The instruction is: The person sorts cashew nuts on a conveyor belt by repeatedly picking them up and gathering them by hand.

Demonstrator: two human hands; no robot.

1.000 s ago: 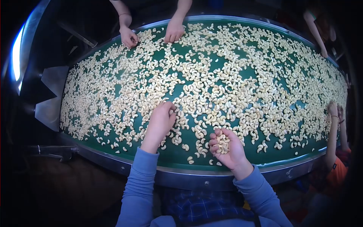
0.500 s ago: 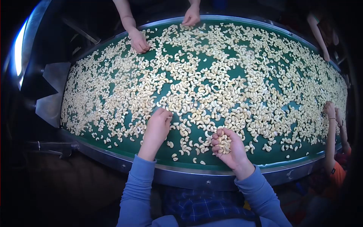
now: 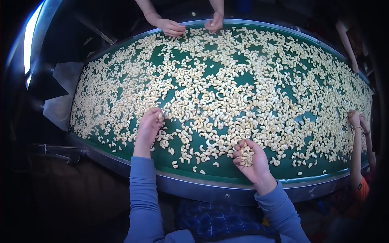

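Pale cashews [image 3: 219,107] lie scattered over a green belt [image 3: 180,162] in front of me. My left hand [image 3: 149,124] is over the left middle part, thumb and fingers pinched around a single cashew [image 3: 160,116]. My right hand [image 3: 257,165] is near the front edge, palm up, with its fingers curled around a small pile of cashews [image 3: 246,156]. Loose nuts lie close around both hands; the belt shows green between them.
A metal rim [image 3: 210,192] runs along the near side. Two pointed metal plates [image 3: 58,112] stand at the left end. Across the belt are another person's hands [image 3: 172,28], and at the right more people's hands [image 3: 354,118] reach over the nuts.
My left hand has moved left and now shows a cashew in its pinch. The nuts have shifted left along the belt. Across from me, a person's hand has drawn back toward the far rim.
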